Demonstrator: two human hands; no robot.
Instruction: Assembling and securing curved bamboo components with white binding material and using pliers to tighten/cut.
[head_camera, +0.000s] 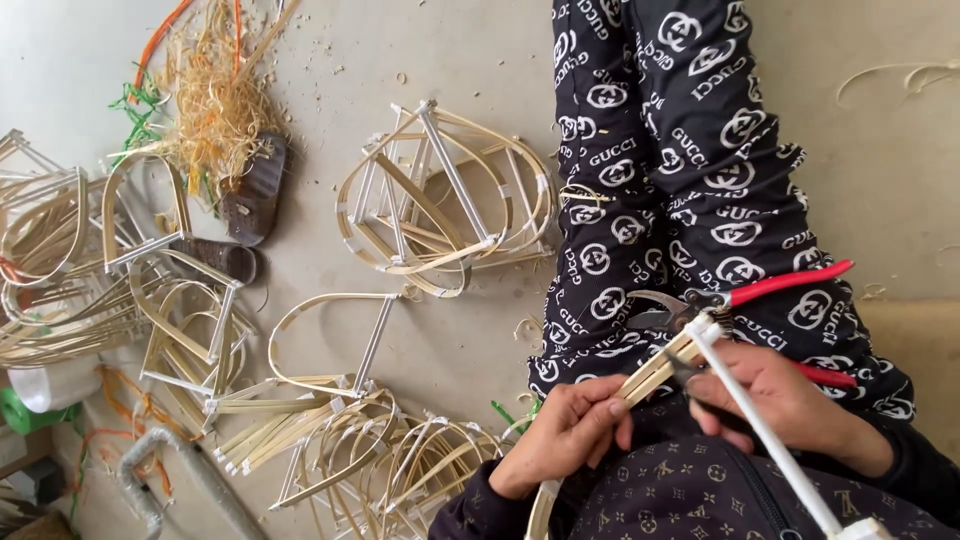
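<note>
left hand (565, 432) gripping bamboo strips (655, 372), right hand (775, 395) squeezing red-handled pliers (745, 300)

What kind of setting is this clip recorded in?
Probably an informal floor workshop for bamboo craft: finished bent-strip frames lie on the concrete floor, shavings are piled nearby, and the hands work strips with red-handled cutters.

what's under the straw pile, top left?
The straw pile lies on the bare floor, its lower end overlapping a dark brown sandal. Orange and green strings poke from beneath. Whatever else sits under it is covered.
</note>
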